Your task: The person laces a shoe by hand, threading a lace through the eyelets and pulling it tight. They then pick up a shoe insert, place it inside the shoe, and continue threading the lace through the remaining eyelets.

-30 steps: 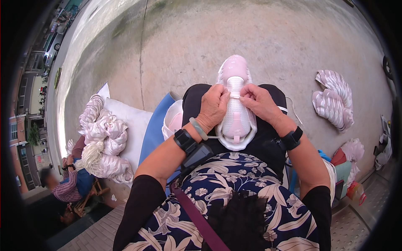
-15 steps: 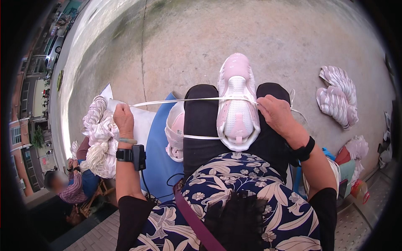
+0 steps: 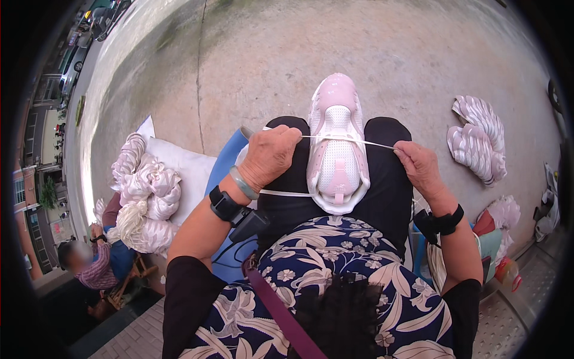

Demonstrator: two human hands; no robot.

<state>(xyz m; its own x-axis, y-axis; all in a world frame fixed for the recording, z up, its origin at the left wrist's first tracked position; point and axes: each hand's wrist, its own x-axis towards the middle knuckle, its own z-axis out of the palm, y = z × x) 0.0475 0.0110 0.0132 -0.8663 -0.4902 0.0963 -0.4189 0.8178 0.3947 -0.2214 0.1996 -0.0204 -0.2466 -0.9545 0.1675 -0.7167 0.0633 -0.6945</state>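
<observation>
A pink and white sneaker (image 3: 338, 119) rests between my thighs, its toe pointing away from me. A white shoelace (image 3: 376, 144) runs across the sneaker's tongue, stretched out to both sides. To the left of the sneaker, my left hand (image 3: 272, 152) is closed on one part of the lace. On the right, my right hand (image 3: 417, 166) pinches the other part between thumb and fingers. Another white strand leads left from near the sneaker's heel and passes behind my left wrist.
Bundles of pink and white shoe uppers (image 3: 152, 188) lie on a white sheet (image 3: 179, 157) at left. More stacked uppers (image 3: 478, 137) are on the concrete floor at right. A blue surface (image 3: 230, 164) is beside my left leg. Another person (image 3: 95, 263) sits at far left.
My left hand has come in from far left to close beside the sneaker. My right hand has shifted slightly right, and the lace now stretches farther out on that side.
</observation>
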